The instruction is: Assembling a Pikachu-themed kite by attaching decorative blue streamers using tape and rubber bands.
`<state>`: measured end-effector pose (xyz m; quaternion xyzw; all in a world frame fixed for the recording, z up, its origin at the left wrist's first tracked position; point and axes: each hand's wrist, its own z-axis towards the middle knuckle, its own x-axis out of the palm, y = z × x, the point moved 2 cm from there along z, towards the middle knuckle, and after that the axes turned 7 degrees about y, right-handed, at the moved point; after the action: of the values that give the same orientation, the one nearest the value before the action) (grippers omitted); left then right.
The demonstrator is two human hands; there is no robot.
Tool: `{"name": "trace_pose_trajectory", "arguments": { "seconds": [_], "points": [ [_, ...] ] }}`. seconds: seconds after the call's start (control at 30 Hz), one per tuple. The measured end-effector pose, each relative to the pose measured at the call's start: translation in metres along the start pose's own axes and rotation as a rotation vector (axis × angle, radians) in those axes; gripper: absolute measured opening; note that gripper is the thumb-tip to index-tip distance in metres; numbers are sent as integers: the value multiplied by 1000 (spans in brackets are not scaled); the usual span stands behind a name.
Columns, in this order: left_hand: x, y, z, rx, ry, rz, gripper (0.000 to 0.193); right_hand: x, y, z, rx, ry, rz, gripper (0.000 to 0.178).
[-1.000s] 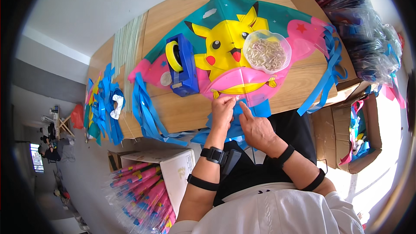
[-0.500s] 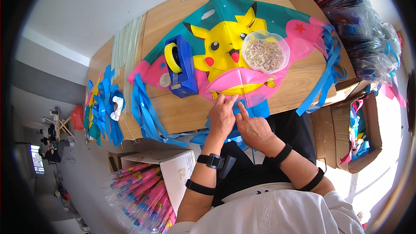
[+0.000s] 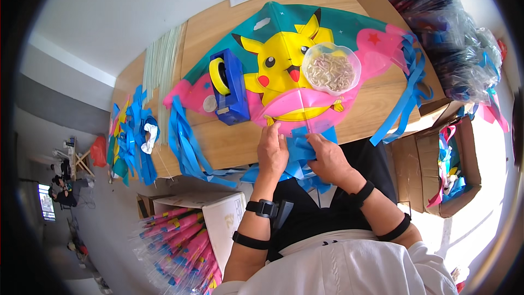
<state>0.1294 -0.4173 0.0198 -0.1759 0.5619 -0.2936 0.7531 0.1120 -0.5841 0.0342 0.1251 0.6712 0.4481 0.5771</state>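
A kite [image 3: 279, 49] with a yellow cartoon animal on teal and pink lies spread on the table. Blue streamers [image 3: 297, 145] gather at its lower middle edge and hang over the table's front. My right hand [image 3: 330, 158] pinches these streamers close to the kite's edge. Just left of them, my left hand [image 3: 273, 150] rests at the pink lower edge, fingers stretched out and seemingly holding nothing. On the kite stand a blue tape dispenser [image 3: 232, 87] with a yellow roll and, to the right, a clear bowl [image 3: 356, 79] of small tube-like pieces.
Thin pale rods [image 3: 161, 65] lie at the table's left, beside more blue streamers [image 3: 136, 136]. Below stands a white box [image 3: 226, 221] with packed pink kites [image 3: 180, 240]. At right are an open cardboard box [image 3: 420, 169] and plastic-wrapped bundles [image 3: 458, 38].
My hands have moved apart. The right has gone from a pointing finger to a pinch on the blue streamers, which now rise over the kite's lower edge. My left hand has shifted slightly left.
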Motion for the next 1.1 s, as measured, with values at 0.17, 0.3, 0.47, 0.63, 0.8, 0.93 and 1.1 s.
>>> {"name": "trace_pose_trajectory", "arguments": {
  "seconds": [0.17, 0.3, 0.47, 0.63, 0.8, 0.93, 1.1],
  "points": [
    [-1, -24, -12, -567, 149, -847, 22, -3, -6, -3, 302, -205, 166, 36],
    [20, -52, -20, -421, 156, -857, 17, 4, -5, -2, 266, -288, 157, 36],
    [29, -42, -20, -525, 54, -1074, 17, -4, -3, -5, 200, -190, 441, 41],
    [27, -43, -18, -619, 53, -1178, 19, -1, -14, -7, 291, -84, 1048, 36],
    [24, -43, -18, -613, 79, -1272, 17, 5, -20, -9, 296, -62, 1204, 21],
    [25, -38, -19, -616, 60, -1267, 14, 14, -30, -10, 398, -245, 1618, 13],
    [22, -37, -18, -591, 73, -1264, 14, 9, -37, -13, 378, -313, 1746, 12]
  ]
}}
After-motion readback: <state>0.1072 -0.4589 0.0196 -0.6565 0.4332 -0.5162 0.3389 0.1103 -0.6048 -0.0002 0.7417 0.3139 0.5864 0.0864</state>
